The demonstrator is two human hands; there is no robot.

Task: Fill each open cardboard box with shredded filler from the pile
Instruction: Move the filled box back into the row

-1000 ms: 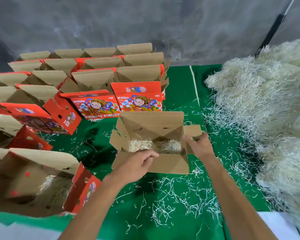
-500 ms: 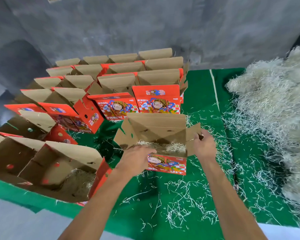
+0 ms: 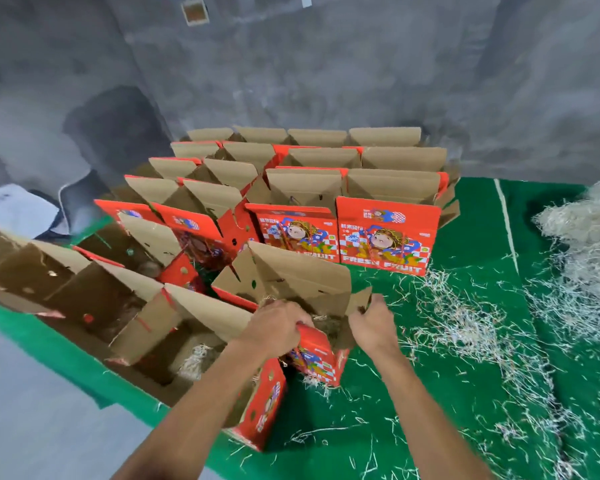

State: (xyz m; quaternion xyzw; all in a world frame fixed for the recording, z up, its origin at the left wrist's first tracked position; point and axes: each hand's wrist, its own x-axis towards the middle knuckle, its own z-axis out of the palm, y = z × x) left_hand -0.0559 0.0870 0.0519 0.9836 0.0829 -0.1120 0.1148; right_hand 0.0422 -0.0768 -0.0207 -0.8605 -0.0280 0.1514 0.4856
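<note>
1. My left hand (image 3: 274, 327) has its fingers clamped on the front wall of the red printed open cardboard box (image 3: 314, 355), near the green bench's (image 3: 465, 393) front edge.
2. My right hand (image 3: 373, 325) pinches its right flap.
3. Pale shredded filler (image 3: 326, 322) lies inside.
4. The filler pile (image 3: 582, 237) is at the right edge.

Left hand (image 3: 274, 329) grips near front edge of open box (image 3: 302, 299), right hand (image 3: 373, 323) holds its right flap. Filler visible inside. Rows of open boxes (image 3: 326, 188) behind, filler pile (image 3: 582, 237) far right on green counter (image 3: 430, 393).
</note>
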